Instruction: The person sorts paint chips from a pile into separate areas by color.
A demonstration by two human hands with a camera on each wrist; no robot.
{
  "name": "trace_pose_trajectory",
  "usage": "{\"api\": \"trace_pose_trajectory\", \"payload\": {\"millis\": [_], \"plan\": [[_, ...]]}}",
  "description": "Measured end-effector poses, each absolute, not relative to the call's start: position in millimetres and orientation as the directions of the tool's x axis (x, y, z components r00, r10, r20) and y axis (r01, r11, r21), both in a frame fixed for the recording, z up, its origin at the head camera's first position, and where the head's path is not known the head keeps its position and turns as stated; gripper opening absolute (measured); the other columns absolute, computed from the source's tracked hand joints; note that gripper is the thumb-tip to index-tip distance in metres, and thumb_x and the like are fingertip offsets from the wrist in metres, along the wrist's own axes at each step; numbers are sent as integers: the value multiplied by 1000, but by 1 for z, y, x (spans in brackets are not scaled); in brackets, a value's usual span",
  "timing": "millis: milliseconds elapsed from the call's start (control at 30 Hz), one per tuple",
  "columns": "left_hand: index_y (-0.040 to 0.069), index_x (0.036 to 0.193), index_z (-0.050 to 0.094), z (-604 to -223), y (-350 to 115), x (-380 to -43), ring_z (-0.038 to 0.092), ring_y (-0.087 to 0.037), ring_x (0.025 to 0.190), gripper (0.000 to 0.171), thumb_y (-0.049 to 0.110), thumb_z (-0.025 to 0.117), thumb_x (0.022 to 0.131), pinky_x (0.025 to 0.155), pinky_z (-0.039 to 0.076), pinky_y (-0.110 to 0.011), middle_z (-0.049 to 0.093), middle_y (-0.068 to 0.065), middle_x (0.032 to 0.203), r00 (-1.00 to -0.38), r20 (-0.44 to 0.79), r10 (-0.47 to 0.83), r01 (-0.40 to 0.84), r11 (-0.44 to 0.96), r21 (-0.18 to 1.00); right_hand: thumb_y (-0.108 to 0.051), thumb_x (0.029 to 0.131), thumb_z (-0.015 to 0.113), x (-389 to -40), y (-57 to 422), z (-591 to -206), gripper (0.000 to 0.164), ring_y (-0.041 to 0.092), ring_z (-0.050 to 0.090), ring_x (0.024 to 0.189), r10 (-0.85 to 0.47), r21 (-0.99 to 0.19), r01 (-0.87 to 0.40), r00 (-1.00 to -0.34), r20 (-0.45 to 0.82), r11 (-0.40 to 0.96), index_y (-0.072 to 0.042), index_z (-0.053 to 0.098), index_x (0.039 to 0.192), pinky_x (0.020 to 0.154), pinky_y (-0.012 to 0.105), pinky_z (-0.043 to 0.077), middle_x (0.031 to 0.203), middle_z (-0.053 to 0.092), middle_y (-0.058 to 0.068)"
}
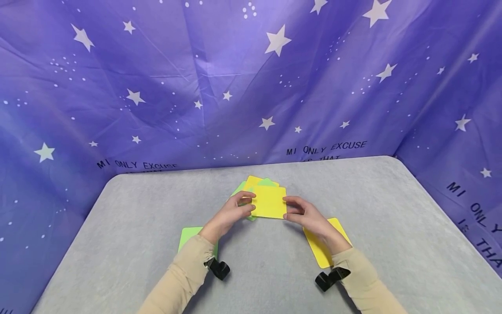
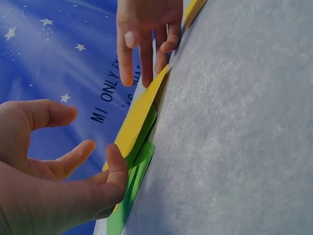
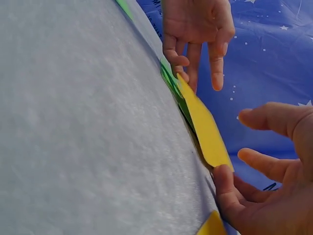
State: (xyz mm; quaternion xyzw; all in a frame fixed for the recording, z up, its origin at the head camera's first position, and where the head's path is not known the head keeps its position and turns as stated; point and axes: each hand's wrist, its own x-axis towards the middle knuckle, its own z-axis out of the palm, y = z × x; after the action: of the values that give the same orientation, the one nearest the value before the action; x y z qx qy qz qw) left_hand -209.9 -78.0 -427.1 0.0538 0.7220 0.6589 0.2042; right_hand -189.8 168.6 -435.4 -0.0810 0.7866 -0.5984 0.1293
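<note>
A yellow square card (image 1: 269,202) lies on top of a fanned pile of green and yellow cards. My left hand (image 1: 233,209) is at its left side, thumb and fingers spread apart, with the thumb tip by the card's edge in the left wrist view. At the opposite side is my right hand (image 1: 310,216), its thumb (image 3: 224,178) at the card's near corner in the right wrist view and the other fingers apart. Beneath and behind the top card show a yellow card (image 1: 251,181) and a green card (image 1: 268,182).
A green card (image 1: 190,234) lies under my left wrist, partly hidden. Another yellow card (image 1: 318,249) is partly covered by my right forearm. All lie on a grey cloth-covered table (image 1: 259,270). Behind it hangs a purple star-patterned curtain (image 1: 219,87).
</note>
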Motion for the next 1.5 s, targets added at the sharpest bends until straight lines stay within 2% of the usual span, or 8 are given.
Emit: {"api": "trace_pose_trajectory", "payload": {"millis": [167, 333, 567, 767, 967, 1167, 1500], "plan": [[-5, 129, 51, -431, -77, -205, 57, -19, 97, 40, 2, 57, 90, 85, 48, -36, 56, -17, 120, -914, -206, 349, -179, 109, 978, -3, 87, 65, -189, 169, -438, 51, 18, 57, 91, -243, -967, 57, -963, -119, 247, 5, 48, 134, 77, 25, 48, 134, 48, 23], [-6, 125, 56, -437, -76, -202, 56, -13, 85, 37, -3, 58, 88, 76, 47, -31, 61, -14, 111, -936, -166, 311, -156, 59, 986, -2, 86, 66, -188, 168, -440, 48, 15, 56, 83, -200, -969, 67, -973, -117, 239, 6, 51, 131, 72, 26, 48, 127, 50, 22], [-9, 121, 58, -442, -73, -199, 59, -13, 90, 35, -5, 62, 86, 77, 47, -26, 64, -14, 107, -955, -104, 277, -112, -13, 994, 1, 87, 65, -186, 167, -439, 45, 14, 51, 84, -138, -980, 87, -984, -113, 181, 6, 53, 130, 69, 23, 47, 120, 49, 19], [-9, 120, 58, -445, -71, -197, 60, -13, 92, 36, -4, 64, 86, 81, 47, -26, 65, -16, 111, -948, -93, 304, -113, -52, 992, 4, 87, 62, -182, 173, -441, 47, 17, 48, 100, -137, -991, 123, -982, -130, 54, 8, 50, 132, 76, 20, 47, 118, 46, 13], [-8, 120, 59, -445, -68, -194, 59, -14, 97, 36, -5, 65, 84, 83, 47, -27, 66, -13, 109, -945, -89, 316, -120, -80, 990, 4, 88, 63, -179, 179, -442, 49, 13, 51, 97, -137, -988, 152, -979, -151, -1, 8, 48, 134, 76, 21, 47, 108, 53, 7], [-7, 121, 60, -443, -64, -192, 60, -19, 103, 37, -3, 66, 84, 86, 48, -29, 65, -16, 116, -940, -92, 329, -127, -87, 988, -2, 89, 65, -174, 188, -440, 51, 11, 56, 92, -149, -989, 140, -978, -145, 47, 5, 48, 137, 77, 23, 49, 106, 59, 7], [-4, 124, 57, -449, -50, -186, 63, -11, 81, 43, -10, 65, 82, 77, 51, -28, 67, -8, 98, -921, -115, 371, -160, -93, 983, -12, 91, 67, -164, 206, -436, 52, 12, 58, 97, -177, -973, 101, -974, -139, 207, -1, 50, 139, 81, 23, 47, 114, 61, 14]]}}
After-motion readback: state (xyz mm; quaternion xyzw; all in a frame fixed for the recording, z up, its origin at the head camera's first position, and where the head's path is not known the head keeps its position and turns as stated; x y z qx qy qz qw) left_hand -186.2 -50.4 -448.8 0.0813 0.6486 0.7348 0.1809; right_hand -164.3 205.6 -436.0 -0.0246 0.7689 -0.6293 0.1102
